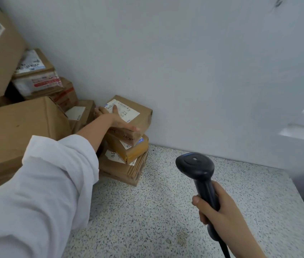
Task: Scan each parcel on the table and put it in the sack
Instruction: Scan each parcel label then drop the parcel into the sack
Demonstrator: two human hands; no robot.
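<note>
A small brown parcel (138,116) with a white label tops a short stack against the wall. My left hand (115,119) grips it, fingers over the label and the far left edge, thumb along the near edge. Under it lie a yellow-taped parcel (128,149) and a flat brown box (121,170). My right hand (220,209) holds a black barcode scanner (197,168) by its handle, head pointing up toward the stack, low over the speckled table (147,211). No sack is in view.
Several more cardboard boxes pile up at the left: a large one (17,131) beside my left arm, smaller labelled ones (35,75) behind it. A pale wall (184,71) closes the back. The scanner's cable runs off the bottom edge.
</note>
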